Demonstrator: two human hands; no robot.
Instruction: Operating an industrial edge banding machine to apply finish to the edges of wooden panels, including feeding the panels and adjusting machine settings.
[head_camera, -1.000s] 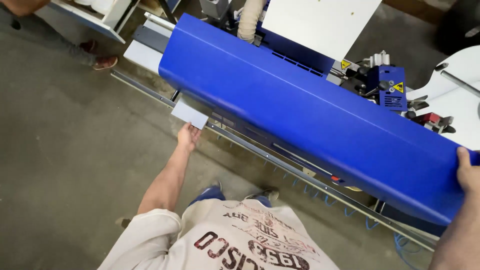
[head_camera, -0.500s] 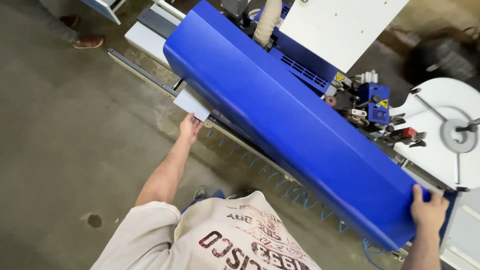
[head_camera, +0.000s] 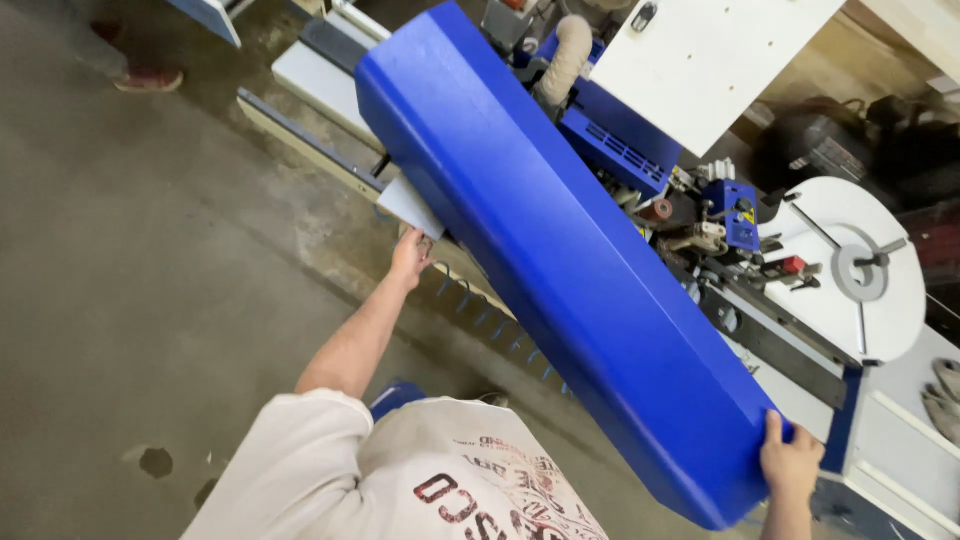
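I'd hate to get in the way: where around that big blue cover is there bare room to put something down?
The bare concrete floor left of the blue cover is open, bordered by the machine's rail and the left hand. Right of the cover is crowded: small machine parts, a white round disc, with the right hand gripping the cover's end.

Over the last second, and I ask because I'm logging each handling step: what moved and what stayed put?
The long blue cover swung: it lay nearly across the view and now slants more steeply, its far end higher. Part of that may be the head camera turning. The hands kept their hold: the left hand at the underside near the far end, the right hand at the near corner. The machine beneath stayed in place.
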